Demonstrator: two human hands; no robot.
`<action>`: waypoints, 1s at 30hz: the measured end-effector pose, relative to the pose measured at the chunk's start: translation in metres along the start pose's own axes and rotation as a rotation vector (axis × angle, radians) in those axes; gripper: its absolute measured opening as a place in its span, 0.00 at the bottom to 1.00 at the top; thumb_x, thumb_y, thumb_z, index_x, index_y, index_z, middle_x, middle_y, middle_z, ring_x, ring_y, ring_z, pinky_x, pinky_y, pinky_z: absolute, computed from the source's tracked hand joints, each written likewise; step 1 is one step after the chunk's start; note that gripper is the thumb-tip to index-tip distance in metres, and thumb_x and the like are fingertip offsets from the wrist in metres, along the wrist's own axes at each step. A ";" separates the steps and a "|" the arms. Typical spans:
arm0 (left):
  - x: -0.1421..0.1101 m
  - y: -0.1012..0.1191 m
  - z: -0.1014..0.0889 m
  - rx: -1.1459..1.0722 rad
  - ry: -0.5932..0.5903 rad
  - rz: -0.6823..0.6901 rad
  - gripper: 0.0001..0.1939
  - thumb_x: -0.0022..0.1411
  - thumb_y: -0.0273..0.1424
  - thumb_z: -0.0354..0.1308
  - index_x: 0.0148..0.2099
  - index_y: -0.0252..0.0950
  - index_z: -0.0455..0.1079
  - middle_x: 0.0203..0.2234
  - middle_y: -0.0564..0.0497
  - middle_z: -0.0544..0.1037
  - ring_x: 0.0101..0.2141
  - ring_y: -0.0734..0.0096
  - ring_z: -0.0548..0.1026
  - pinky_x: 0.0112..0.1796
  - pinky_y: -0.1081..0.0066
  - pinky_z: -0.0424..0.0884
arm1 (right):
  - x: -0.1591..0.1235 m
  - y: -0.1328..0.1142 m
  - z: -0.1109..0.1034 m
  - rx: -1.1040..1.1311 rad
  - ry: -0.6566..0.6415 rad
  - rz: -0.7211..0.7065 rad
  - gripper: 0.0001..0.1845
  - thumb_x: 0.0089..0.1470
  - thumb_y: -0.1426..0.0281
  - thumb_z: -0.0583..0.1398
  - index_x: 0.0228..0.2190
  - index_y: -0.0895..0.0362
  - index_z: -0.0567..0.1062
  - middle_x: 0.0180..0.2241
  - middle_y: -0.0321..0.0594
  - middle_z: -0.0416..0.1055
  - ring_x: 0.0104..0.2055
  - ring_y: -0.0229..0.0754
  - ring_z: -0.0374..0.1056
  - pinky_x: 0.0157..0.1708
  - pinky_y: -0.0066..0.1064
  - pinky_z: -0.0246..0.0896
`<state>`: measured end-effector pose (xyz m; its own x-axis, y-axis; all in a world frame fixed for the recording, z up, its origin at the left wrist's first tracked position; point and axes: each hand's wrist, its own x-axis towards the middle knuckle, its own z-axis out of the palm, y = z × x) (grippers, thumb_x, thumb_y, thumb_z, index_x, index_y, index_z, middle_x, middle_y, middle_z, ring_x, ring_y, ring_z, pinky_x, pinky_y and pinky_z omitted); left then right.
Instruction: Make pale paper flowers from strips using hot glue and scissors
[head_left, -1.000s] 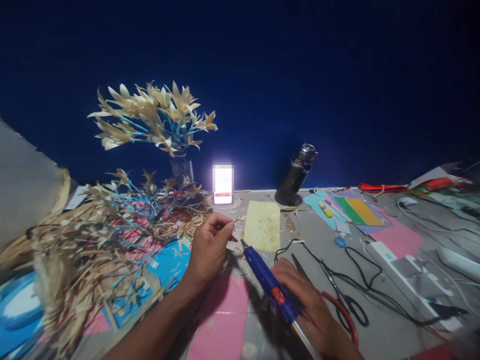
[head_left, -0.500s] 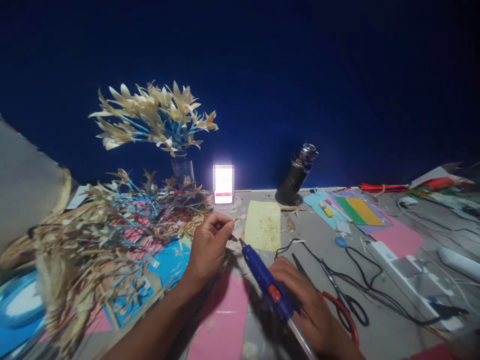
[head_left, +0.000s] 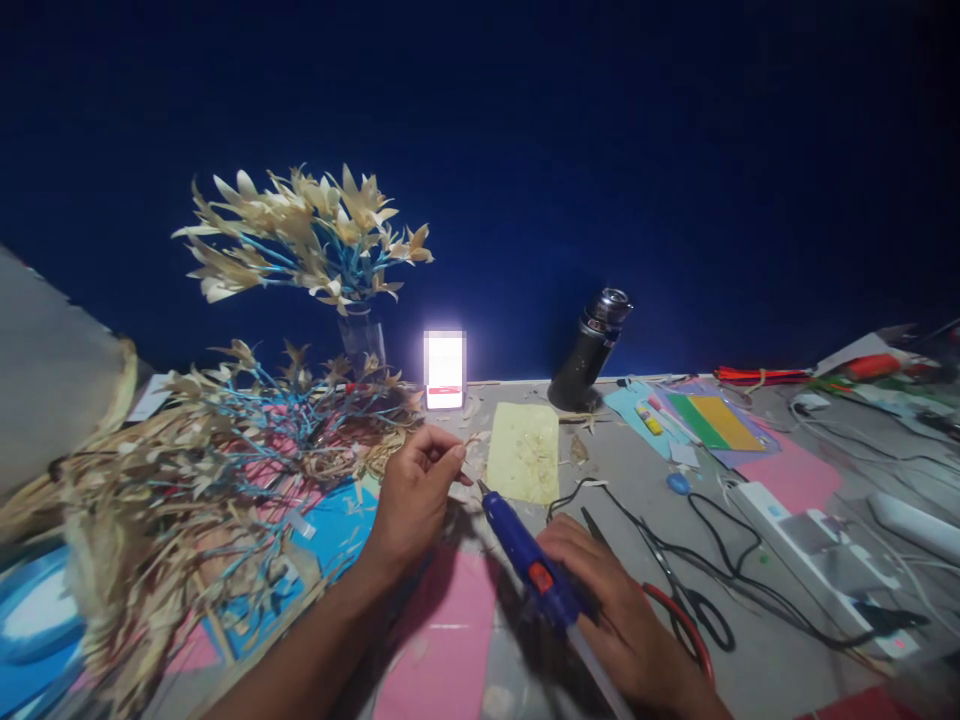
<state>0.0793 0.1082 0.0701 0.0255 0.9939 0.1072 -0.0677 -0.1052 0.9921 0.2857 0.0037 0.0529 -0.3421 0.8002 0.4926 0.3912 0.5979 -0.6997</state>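
Note:
My right hand (head_left: 592,575) is closed round the blue hot glue gun (head_left: 525,550), with a clear glue stick (head_left: 596,672) coming out of its rear. The gun's nozzle points up and left, close to the fingertips of my left hand (head_left: 424,485). Thumb and index finger of that hand pinch a small tan husk piece (head_left: 472,440), mostly hidden by the fingers. Below the hands lies a pink sheet (head_left: 442,630). A pale yellow sheet (head_left: 521,452) with glue spots on it is just beyond the nozzle.
Dried husk flowers on blue stems (head_left: 300,420) pile up at left; more flowers (head_left: 352,230) stand in a clear vase (head_left: 362,335). A lit phone (head_left: 445,370), a dark flask (head_left: 589,350), scissors (head_left: 701,605), red-handled pliers (head_left: 686,625) and a power strip (head_left: 817,570) with cables lie around.
The view has shifted slightly. A pale strip seen between my left fingertips and the nozzle is now hardly visible. Both hands keep nearly the same pose.

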 end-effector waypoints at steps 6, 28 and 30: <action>0.001 0.002 0.001 0.012 -0.003 0.038 0.09 0.57 0.35 0.65 0.30 0.37 0.71 0.22 0.55 0.72 0.24 0.71 0.71 0.28 0.74 0.67 | -0.004 0.001 0.000 0.058 -0.001 0.035 0.21 0.68 0.52 0.51 0.48 0.55 0.71 0.39 0.46 0.73 0.41 0.50 0.69 0.45 0.42 0.65; 0.000 0.003 0.000 0.009 -0.020 0.064 0.08 0.58 0.35 0.64 0.30 0.37 0.72 0.23 0.54 0.73 0.25 0.71 0.71 0.28 0.73 0.69 | -0.002 -0.005 -0.001 0.051 0.001 0.077 0.22 0.67 0.50 0.51 0.38 0.55 0.73 0.35 0.45 0.71 0.38 0.49 0.66 0.37 0.38 0.63; 0.000 0.003 0.001 0.014 -0.025 0.063 0.08 0.58 0.35 0.64 0.30 0.37 0.72 0.22 0.54 0.73 0.24 0.71 0.71 0.28 0.73 0.68 | 0.000 -0.005 0.000 0.051 0.002 0.062 0.23 0.67 0.50 0.50 0.38 0.55 0.73 0.33 0.44 0.71 0.37 0.49 0.66 0.36 0.38 0.63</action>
<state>0.0799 0.1075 0.0735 0.0461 0.9843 0.1705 -0.0564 -0.1679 0.9842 0.2841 0.0006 0.0564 -0.3168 0.8356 0.4488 0.3675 0.5443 -0.7541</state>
